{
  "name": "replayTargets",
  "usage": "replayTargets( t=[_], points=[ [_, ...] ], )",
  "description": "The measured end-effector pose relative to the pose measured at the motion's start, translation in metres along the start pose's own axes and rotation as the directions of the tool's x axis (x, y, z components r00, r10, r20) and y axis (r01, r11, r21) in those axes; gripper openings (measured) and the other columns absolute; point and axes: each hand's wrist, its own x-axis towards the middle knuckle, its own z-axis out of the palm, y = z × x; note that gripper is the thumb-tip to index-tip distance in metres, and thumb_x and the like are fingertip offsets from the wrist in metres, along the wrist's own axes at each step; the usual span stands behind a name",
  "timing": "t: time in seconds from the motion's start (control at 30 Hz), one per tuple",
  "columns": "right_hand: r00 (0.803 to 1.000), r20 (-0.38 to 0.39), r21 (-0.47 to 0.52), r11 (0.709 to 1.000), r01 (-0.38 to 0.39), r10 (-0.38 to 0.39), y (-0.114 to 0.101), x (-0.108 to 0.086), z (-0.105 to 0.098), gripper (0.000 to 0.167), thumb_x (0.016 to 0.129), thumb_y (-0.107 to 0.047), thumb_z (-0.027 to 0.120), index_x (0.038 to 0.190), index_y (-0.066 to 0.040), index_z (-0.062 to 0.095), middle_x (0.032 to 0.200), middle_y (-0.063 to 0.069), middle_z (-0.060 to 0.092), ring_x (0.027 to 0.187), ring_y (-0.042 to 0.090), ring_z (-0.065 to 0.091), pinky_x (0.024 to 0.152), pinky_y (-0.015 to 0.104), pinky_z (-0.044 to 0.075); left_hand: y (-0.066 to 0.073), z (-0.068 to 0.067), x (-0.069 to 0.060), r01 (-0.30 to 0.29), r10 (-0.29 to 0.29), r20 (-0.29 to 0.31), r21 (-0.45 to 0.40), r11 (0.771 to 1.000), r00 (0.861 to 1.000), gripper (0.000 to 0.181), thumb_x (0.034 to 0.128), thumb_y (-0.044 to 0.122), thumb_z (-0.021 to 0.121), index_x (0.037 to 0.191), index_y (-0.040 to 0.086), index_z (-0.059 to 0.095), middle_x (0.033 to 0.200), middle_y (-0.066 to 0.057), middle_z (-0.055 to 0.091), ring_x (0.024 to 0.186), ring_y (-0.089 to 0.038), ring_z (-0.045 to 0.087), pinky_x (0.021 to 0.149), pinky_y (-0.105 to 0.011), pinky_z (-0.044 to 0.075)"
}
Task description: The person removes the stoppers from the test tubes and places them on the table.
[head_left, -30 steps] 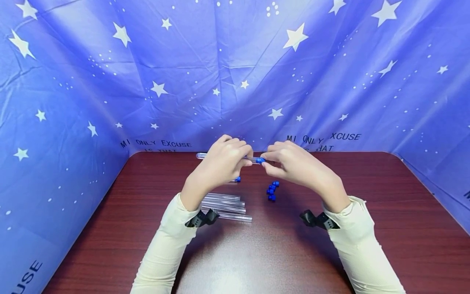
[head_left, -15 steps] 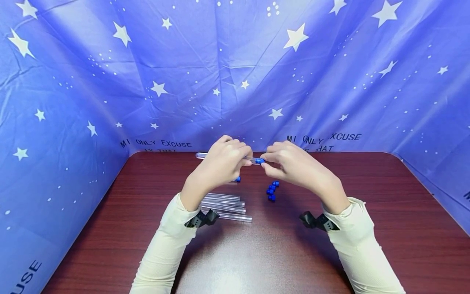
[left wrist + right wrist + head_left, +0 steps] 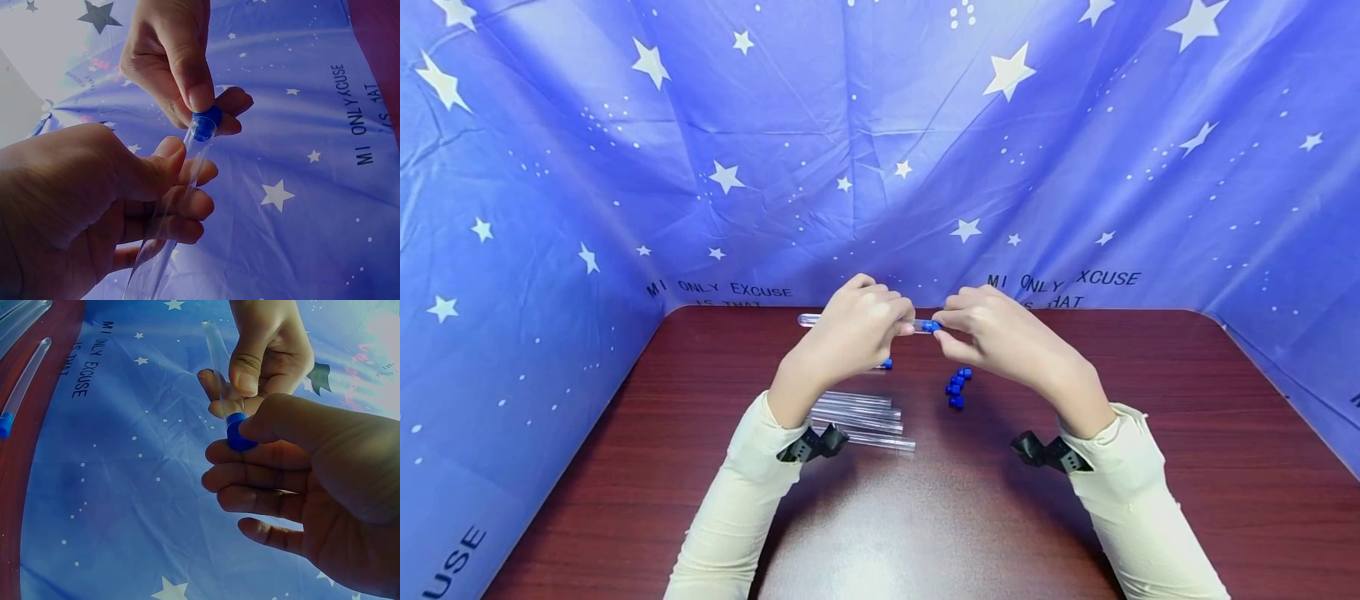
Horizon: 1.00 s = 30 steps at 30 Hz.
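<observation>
Above the far part of the table, my left hand grips a clear test tube that lies roughly level, its rounded end pointing left. At the tube's right end my right hand pinches a blue cap between thumb and forefinger. The left wrist view shows the cap seated in the tube's mouth, its narrower part inside the clear wall. In the right wrist view the thumb presses on the side of the cap, while the other fingers lie loosely beneath.
Several clear tubes lie on the dark red table below my left hand. A capped tube lies beyond them, mostly hidden in the head view. Several loose blue caps lie in a short row. A starry blue cloth hangs behind.
Both hands hold almost the same pose on the tube and cap throughout. The head view has shifted very slightly; the things on the table have not moved.
</observation>
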Motion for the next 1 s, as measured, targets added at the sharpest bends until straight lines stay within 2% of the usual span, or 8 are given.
replayTargets(
  t=[0.3,0.43,0.6,0.73,0.83,0.9,1.0],
  points=[
    [0.999,-0.031,-0.074,0.997,0.011,-0.014,-0.001,0.0,0.004,0.018,0.087,-0.006,0.064,0.072,-0.009,0.057,0.066,-0.002,0.045,0.064,0.015,0.04,0.065,0.032,0.037,-0.002,-0.003,0.001,0.042,-0.039,0.087,-0.034,0.999,0.995,0.011,0.0973,0.018,0.067,0.089,0.014,0.073,0.08,0.003,0.074,0.078,-0.017,0.07,0.097,-0.037,0.049],
    [0.999,-0.031,-0.079,0.997,-0.018,0.016,-0.001,0.0,0.005,0.012,0.088,-0.008,0.065,0.077,-0.008,0.063,0.068,-0.001,0.049,0.065,0.016,0.042,0.066,0.034,0.04,-0.004,-0.005,0.0,0.068,-0.062,0.112,-0.058,0.996,0.992,0.011,0.098,0.02,0.067,0.092,0.013,0.073,0.083,0.003,0.075,0.081,-0.017,0.07,0.096,-0.037,0.048],
    [0.998,-0.038,-0.094,0.994,-0.052,0.049,-0.001,0.0,0.005,0.008,0.088,-0.012,0.068,0.086,-0.004,0.072,0.072,0.003,0.057,0.068,0.021,0.049,0.075,0.039,0.048,-0.006,-0.007,0.001,0.105,-0.086,0.162,-0.11,0.988,0.983,0.013,0.0999,0.021,0.064,0.097,0.013,0.074,0.088,0.003,0.076,0.083,-0.016,0.071,0.096,-0.037,0.048],
    [0.997,-0.061,-0.116,0.992,-0.044,0.037,-0.001,0.001,0.004,0.009,0.084,-0.01,0.072,0.088,-0.003,0.073,0.074,0.004,0.06,0.069,0.023,0.052,0.08,0.042,0.05,-0.006,-0.007,0.002,0.105,-0.081,0.175,-0.137,0.985,0.981,0.015,0.1002,0.023,0.064,0.098,0.013,0.075,0.088,0.003,0.076,0.082,-0.015,0.07,0.093,-0.037,0.049],
    [0.997,-0.077,-0.122,0.992,-0.028,0.019,-0.001,0.001,0.005,0.005,0.083,-0.008,0.072,0.084,-0.003,0.071,0.073,0.004,0.058,0.069,0.023,0.052,0.077,0.041,0.049,-0.008,-0.008,0.002,0.097,-0.07,0.167,-0.16,0.982,0.984,0.015,0.0985,0.024,0.067,0.1,0.013,0.077,0.089,0.003,0.076,0.082,-0.015,0.069,0.09,-0.037,0.049],
    [0.997,-0.08,-0.122,0.992,-0.015,0.005,-0.001,0.001,0.005,0.004,0.083,-0.007,0.071,0.081,-0.004,0.068,0.071,0.003,0.055,0.068,0.022,0.049,0.074,0.039,0.048,-0.009,-0.008,0.001,0.078,-0.05,0.16,-0.176,0.981,0.986,0.016,0.0972,0.024,0.068,0.102,0.013,0.078,0.088,0.002,0.075,0.081,-0.015,0.069,0.089,-0.037,0.05],
    [0.997,-0.072,-0.107,0.994,0.003,-0.011,-0.002,0.001,0.005,0.011,0.083,-0.005,0.069,0.075,-0.007,0.061,0.069,0.001,0.049,0.066,0.02,0.044,0.069,0.036,0.043,-0.011,-0.009,0.001,0.036,-0.005,0.154,-0.198,0.98,0.988,0.015,0.0958,0.023,0.07,0.101,0.014,0.08,0.085,0.002,0.073,0.077,-0.016,0.066,0.087,-0.036,0.05]
  ],
)
